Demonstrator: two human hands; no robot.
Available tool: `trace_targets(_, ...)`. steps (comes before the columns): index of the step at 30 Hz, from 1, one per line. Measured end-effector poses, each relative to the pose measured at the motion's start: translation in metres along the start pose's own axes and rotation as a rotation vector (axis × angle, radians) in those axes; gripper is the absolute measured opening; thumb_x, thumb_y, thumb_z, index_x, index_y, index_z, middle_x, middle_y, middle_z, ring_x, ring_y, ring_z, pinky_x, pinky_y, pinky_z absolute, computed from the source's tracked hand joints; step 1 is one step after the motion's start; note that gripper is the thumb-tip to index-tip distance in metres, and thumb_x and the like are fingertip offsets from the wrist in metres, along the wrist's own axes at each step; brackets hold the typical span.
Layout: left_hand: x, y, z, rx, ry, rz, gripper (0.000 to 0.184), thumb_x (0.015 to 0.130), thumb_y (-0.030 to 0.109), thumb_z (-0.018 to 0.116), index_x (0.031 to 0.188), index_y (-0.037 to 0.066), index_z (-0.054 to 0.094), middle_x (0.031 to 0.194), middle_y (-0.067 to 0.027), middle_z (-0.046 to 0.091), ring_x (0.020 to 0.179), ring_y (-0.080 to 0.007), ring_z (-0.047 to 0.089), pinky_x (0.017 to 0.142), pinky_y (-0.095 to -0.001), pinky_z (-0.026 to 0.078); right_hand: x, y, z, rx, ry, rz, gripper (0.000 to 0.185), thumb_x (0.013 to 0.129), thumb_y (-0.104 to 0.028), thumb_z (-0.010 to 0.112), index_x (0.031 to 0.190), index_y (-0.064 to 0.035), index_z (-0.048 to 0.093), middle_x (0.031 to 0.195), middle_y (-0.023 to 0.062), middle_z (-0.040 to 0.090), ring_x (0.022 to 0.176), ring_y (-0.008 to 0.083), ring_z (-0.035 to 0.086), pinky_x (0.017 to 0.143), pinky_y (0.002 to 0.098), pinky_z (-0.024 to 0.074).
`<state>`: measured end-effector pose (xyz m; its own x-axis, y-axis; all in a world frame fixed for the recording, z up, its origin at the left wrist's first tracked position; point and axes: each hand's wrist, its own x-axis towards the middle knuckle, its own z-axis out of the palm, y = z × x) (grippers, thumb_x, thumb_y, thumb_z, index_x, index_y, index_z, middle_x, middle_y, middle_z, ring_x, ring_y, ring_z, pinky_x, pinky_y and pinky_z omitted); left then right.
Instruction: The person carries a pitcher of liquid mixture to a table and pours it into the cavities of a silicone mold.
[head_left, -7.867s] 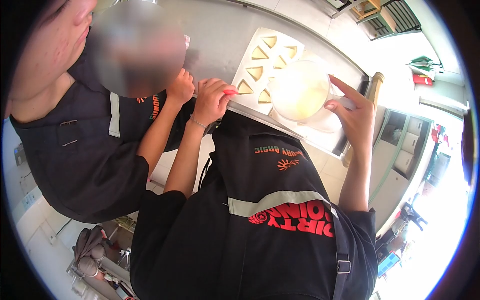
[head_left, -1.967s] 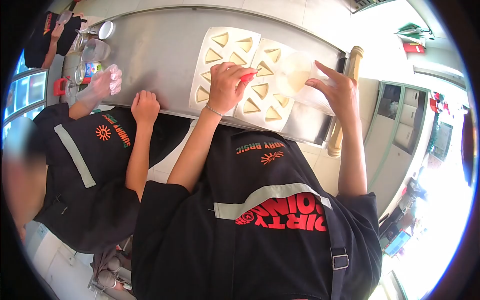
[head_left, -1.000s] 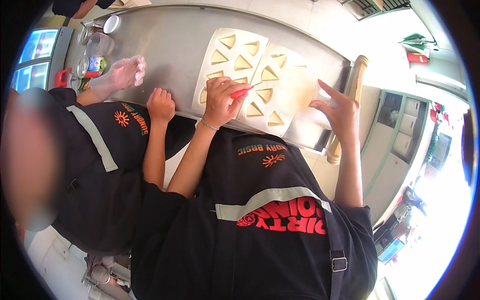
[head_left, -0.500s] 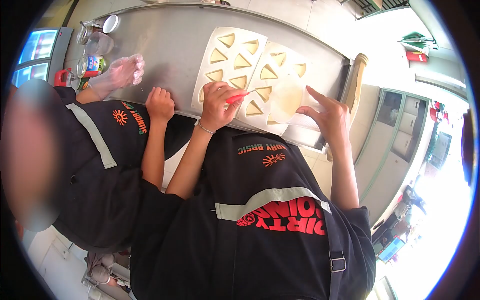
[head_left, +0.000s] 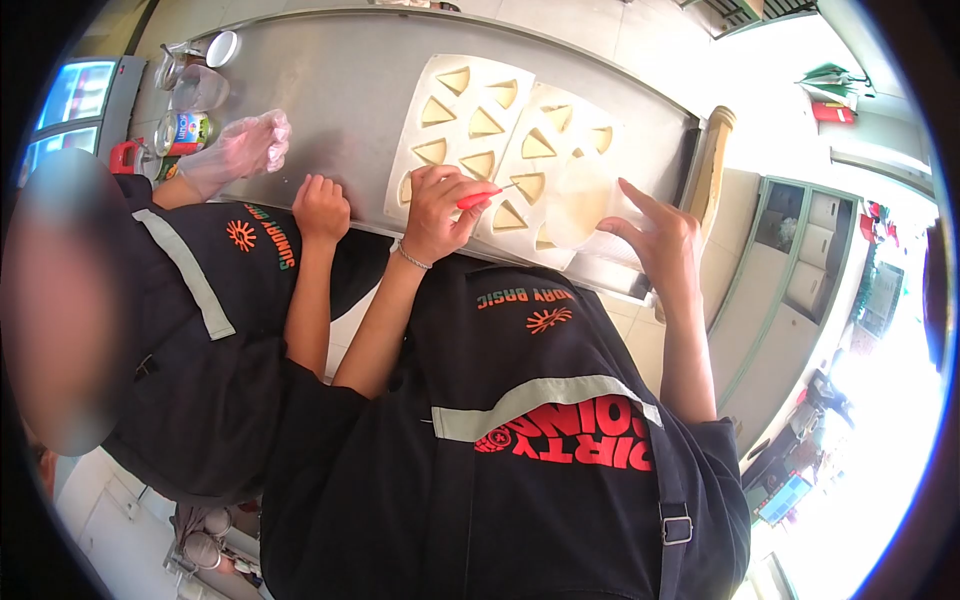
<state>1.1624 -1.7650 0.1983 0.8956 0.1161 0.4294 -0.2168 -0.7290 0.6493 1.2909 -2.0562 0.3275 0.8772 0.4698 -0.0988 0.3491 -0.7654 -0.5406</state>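
My left hand (head_left: 440,208) is closed around a small tool with a red handle (head_left: 478,198). Its thin tip points right, toward a triangular cut-out (head_left: 527,187) in a pale sheet (head_left: 522,150). Thumb and fingers of my right hand (head_left: 660,235) are spread, beside the right edge of a pale, partly see-through round piece (head_left: 580,205) lying over the sheet. Whether that hand touches the round piece is unclear. A second pale sheet (head_left: 455,107), to the left, also has several triangular cut-outs. Both sheets lie on a metal table (head_left: 340,90).
At left stands a co-worker, with one gloved hand (head_left: 240,152) over the table and one bare closed hand (head_left: 322,208) at its edge. A labelled can (head_left: 186,132), a clear container (head_left: 198,88) and a white lid (head_left: 223,48) stand at the far left. A wooden roll (head_left: 716,160) is at right.
My right hand has shifted slightly right. A cut-out's tip now shows at the round piece's upper edge. My left hand and the red-handled tool have moved slightly right.
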Motion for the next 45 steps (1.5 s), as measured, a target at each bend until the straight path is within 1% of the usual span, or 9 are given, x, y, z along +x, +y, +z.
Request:
trace_targets(8,-0.005,0.001,0.001,-0.003,-0.002,-0.005,0.018,0.093,0.022,0.081,0.111,0.022,0.08,0.097,0.0055,0.077,0.099,-0.0214,0.063,0.097,-0.0399,0.038,-0.002,-0.001,0.003,0.003,0.024,0.007,0.069,0.074,-0.047,0.094,0.13,-0.009,0.081,0.08,0.0189,0.074,0.068,0.0311,0.07,0.069,0.0406,0.0562)
trace_targets(14,-0.024,0.005,-0.013,-0.031,-0.03,-0.027,0.016,0.093,0.023,0.081,0.109,0.021,0.081,0.097,0.0046,0.077,0.101,-0.0218,0.065,0.098,-0.04,0.038,-0.01,-0.008,0.003,0.03,0.005,0.016,0.069,0.072,-0.045,0.095,0.128,-0.0078,0.081,0.073,0.0154,0.07,0.061,0.0276,0.062,0.065,0.0385,0.0533)
trace_targets(16,-0.029,0.006,-0.017,-0.039,-0.041,-0.031,0.015,0.093,0.023,0.081,0.108,0.02,0.081,0.098,0.0045,0.077,0.102,-0.022,0.065,0.099,-0.04,0.039,-0.015,-0.006,0.006,0.077,0.014,-0.044,0.069,0.072,-0.044,0.096,0.128,-0.007,0.081,0.068,0.0139,0.065,0.059,0.0265,0.057,0.063,0.0388,0.051)
trace_targets(20,-0.036,0.009,-0.021,-0.06,-0.051,-0.033,0.012,0.093,0.024,0.081,0.104,0.019,0.082,0.1,0.0046,0.078,0.102,-0.0223,0.066,0.1,-0.04,0.04,-0.02,-0.012,0.006,0.044,-0.007,-0.102,0.068,0.072,-0.044,0.096,0.127,-0.0071,0.081,0.066,0.0145,0.061,0.058,0.0274,0.056,0.062,0.0401,0.0498)
trace_targets(22,-0.038,0.01,-0.019,-0.054,-0.048,-0.042,0.011,0.094,0.024,0.081,0.104,0.02,0.082,0.1,0.0049,0.078,0.102,-0.0221,0.066,0.1,-0.0398,0.04,-0.022,-0.011,0.007,0.001,-0.055,-0.109,0.07,0.072,-0.039,0.098,0.133,-0.0103,0.08,0.076,0.0155,0.07,0.061,0.0191,0.056,0.062,0.0353,0.0489)
trace_targets(23,-0.039,0.01,-0.019,-0.046,-0.047,-0.049,0.011,0.094,0.025,0.081,0.103,0.02,0.083,0.1,0.0052,0.078,0.101,-0.0218,0.066,0.1,-0.0395,0.041,-0.023,-0.013,0.007,0.0,-0.056,-0.11,0.07,0.072,-0.039,0.098,0.133,-0.0103,0.08,0.076,0.0155,0.07,0.061,0.0191,0.056,0.062,0.0353,0.0489)
trace_targets(25,-0.04,0.01,-0.019,-0.051,-0.047,-0.046,0.01,0.094,0.024,0.081,0.103,0.02,0.083,0.1,0.0055,0.078,0.101,-0.0216,0.066,0.099,-0.0393,0.041,-0.024,-0.017,0.009,0.005,-0.032,-0.146,0.067,0.072,-0.043,0.095,0.126,-0.0065,0.082,0.065,0.0158,0.06,0.059,0.0293,0.056,0.062,0.0404,0.0494)
trace_targets(38,-0.04,0.012,-0.018,-0.077,-0.037,-0.025,0.012,0.094,0.024,0.08,0.105,0.022,0.083,0.099,0.0056,0.078,0.1,-0.0207,0.067,0.099,-0.0381,0.041,-0.032,-0.017,0.017,0.052,0.032,-0.177,0.067,0.071,-0.04,0.097,0.125,-0.0031,0.081,0.064,0.017,0.059,0.057,0.0295,0.056,0.06,0.0402,0.0486)
trace_targets(45,-0.043,0.014,-0.019,-0.075,-0.055,-0.02,0.012,0.094,0.024,0.08,0.106,0.022,0.083,0.098,0.0057,0.078,0.1,-0.0209,0.067,0.099,-0.0383,0.04,-0.035,-0.02,0.019,0.023,0.035,-0.16,0.068,0.072,-0.045,0.095,0.126,-0.0051,0.081,0.065,0.0162,0.061,0.057,0.0295,0.058,0.06,0.0401,0.0489)
